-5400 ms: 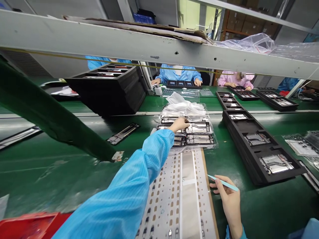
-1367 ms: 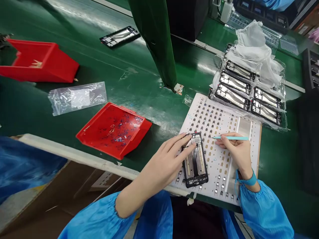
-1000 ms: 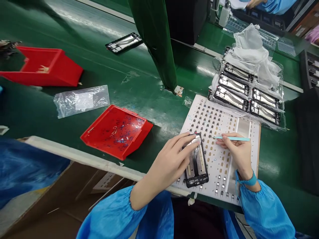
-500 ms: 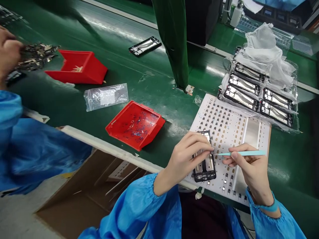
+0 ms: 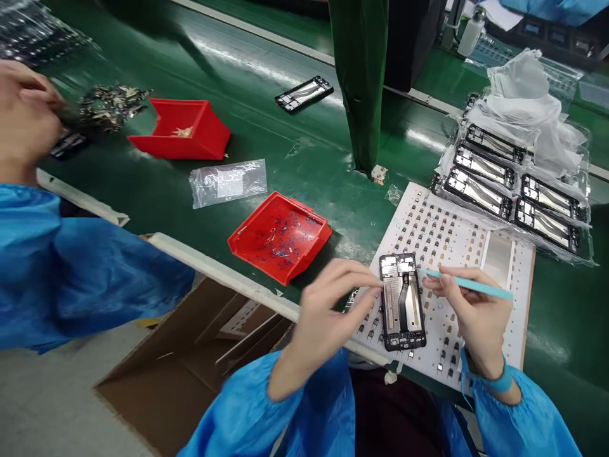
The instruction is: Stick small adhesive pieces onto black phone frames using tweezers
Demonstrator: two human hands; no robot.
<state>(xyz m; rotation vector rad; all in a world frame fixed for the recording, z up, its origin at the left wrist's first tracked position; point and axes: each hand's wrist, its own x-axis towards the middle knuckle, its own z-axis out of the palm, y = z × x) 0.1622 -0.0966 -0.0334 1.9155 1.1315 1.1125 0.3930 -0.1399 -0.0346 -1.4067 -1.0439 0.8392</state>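
Observation:
A black phone mid-frame (image 5: 402, 302) with a metal plate lies on a white perforated sheet (image 5: 428, 244) studded with rows of small metal parts. My left hand (image 5: 328, 324) is blurred, its fingertips at the frame's left edge. My right hand (image 5: 469, 317) pinches light-blue tweezers (image 5: 469, 284), their tip just right of the frame's top corner. A plastic tray of similar frames (image 5: 511, 190) sits beyond the sheet, under loose white plastic film.
A co-worker's blue sleeve (image 5: 71, 266) fills the left, and their hand (image 5: 26, 108) is at a clump of metal scraps (image 5: 109, 108). Two red bins (image 5: 278, 238) stand on the green conveyor belt (image 5: 295, 136). A cardboard box (image 5: 176, 374) lies below its white edge rail.
The view has swung, so everything sits further right. My left hand has drawn back from over the frame, uncovering it. The tweezers have tilted. The co-worker's hand has come further into view.

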